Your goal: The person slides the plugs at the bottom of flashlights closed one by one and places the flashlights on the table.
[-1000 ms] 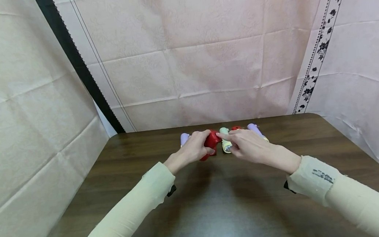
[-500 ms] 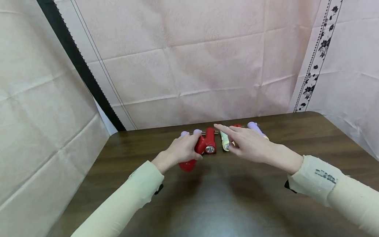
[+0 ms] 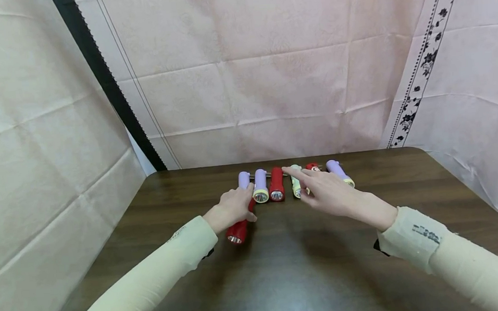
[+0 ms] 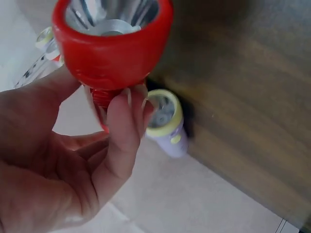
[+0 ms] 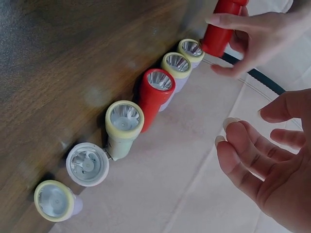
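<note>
Red flashlight (image 3: 237, 231) was pinched by left hand (image 3: 231, 208), right hand (image 3: 327, 191) half-open, empty. Table's (image 3: 173, 194) far-edge lavender flashlight (image 3: 244, 179) risked being bumped by low carriage.

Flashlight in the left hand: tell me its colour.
Red. The left wrist view shows the flashlight best, held in the left hand.

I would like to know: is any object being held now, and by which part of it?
The left hand holds a red flashlight by its narrow body, behind the wide lamp end. The right hand holds nothing.
</note>
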